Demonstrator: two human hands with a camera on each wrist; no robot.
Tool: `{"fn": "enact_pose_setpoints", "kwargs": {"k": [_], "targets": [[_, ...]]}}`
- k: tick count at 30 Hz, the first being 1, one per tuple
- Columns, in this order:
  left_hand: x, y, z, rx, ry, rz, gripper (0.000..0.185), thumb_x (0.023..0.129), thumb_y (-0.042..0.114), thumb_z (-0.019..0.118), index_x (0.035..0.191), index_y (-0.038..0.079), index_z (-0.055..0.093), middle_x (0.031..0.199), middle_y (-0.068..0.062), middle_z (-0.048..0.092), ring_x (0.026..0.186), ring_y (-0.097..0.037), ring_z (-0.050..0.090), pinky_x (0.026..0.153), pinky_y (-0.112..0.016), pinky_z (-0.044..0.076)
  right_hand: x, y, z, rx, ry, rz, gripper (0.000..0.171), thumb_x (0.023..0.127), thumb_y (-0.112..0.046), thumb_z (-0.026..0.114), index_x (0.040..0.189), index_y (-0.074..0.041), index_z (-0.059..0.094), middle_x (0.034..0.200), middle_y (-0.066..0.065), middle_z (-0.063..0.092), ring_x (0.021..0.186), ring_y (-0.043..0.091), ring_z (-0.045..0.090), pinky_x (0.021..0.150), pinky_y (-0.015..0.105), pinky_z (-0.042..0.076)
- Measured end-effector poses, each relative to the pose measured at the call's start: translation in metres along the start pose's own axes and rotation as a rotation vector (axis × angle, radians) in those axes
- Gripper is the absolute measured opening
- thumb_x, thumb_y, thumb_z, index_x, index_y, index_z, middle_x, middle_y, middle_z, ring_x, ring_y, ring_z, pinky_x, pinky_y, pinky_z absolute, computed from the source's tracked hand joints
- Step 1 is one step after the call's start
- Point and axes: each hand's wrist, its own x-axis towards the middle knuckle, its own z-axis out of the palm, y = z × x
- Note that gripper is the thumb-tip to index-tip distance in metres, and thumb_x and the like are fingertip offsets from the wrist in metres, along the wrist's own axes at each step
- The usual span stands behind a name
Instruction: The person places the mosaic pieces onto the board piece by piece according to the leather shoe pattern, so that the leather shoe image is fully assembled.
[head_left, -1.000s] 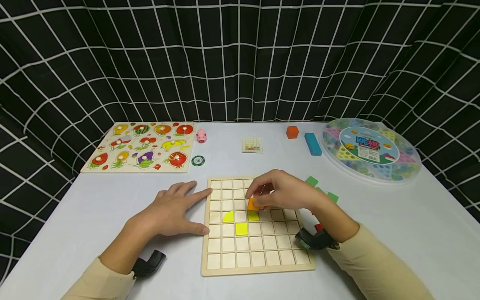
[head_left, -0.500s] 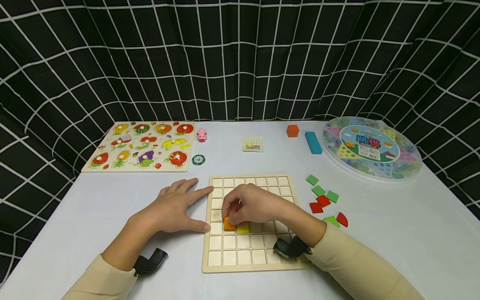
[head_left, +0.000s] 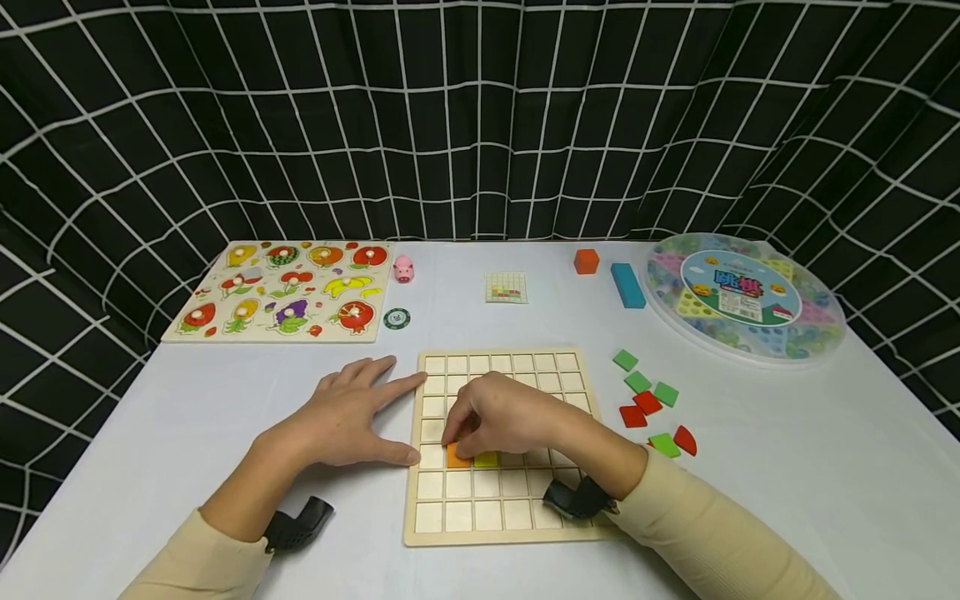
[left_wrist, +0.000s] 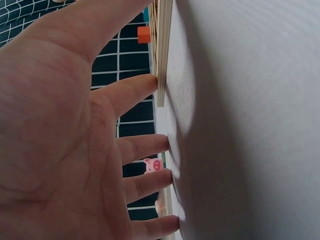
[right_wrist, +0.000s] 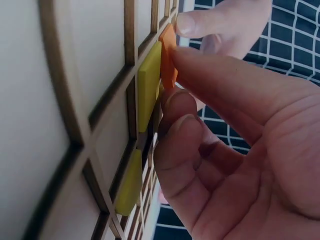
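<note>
A wooden grid board point(head_left: 517, 537) lies on the table in the head view. My right hand point(head_left: 513, 412) is over its left half and pinches an orange tile point(head_left: 458, 457) between thumb and fingers. That tile is at a cell directly left of a yellow square tile point(head_left: 486, 459). In the right wrist view the thumb presses the orange tile point(right_wrist: 169, 55), beside a yellow tile point(right_wrist: 150, 85); another yellow tile point(right_wrist: 130, 185) sits farther along the grid. My left hand point(head_left: 337, 421) rests with fingers spread, thumb and index fingertip touching the board's left edge.
Green tiles point(head_left: 637, 382) and red tiles point(head_left: 633, 416) lie loose right of the board. Behind are a fruit puzzle board point(head_left: 217, 283), a pink pig point(head_left: 403, 269), a round chip point(head_left: 397, 319), a pattern card point(head_left: 506, 287), an orange block point(head_left: 587, 262), a blue block point(head_left: 627, 286) and a round game box point(head_left: 742, 300).
My right hand has carried the orange tile left and toward me, from above the upper yellow tile to the cell beside the lower one. It then lowered slightly. My left hand stays put.
</note>
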Motion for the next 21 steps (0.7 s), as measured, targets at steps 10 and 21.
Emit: {"fn": "enact_pose_setpoints", "kwargs": {"k": [10,21], "targets": [[-0.001,0.001,0.0,-0.003,0.005,0.003,0.096,0.076,0.07,0.078,0.159,0.037,0.041,0.167,-0.017,0.029,0.153,-0.045,0.025,0.116,-0.073,0.025,-0.006,0.005,-0.007,-0.043,-0.022,-0.091,0.012,0.087,-0.008,0.083,0.095,-0.017,0.082,0.083,-0.014,0.069,0.076,0.003,0.056,0.071,0.02,0.051],[-0.001,0.002,0.0,0.005,0.011,-0.001,0.096,0.075,0.069,0.079,0.158,0.037,0.042,0.167,-0.017,0.031,0.152,-0.046,0.026,0.116,-0.072,0.026,-0.043,0.029,-0.039,0.045,0.041,-0.048,0.015,0.089,-0.005,0.078,0.099,-0.016,0.082,0.086,-0.01,0.071,0.08,0.009,0.061,0.072,0.023,0.054]]}}
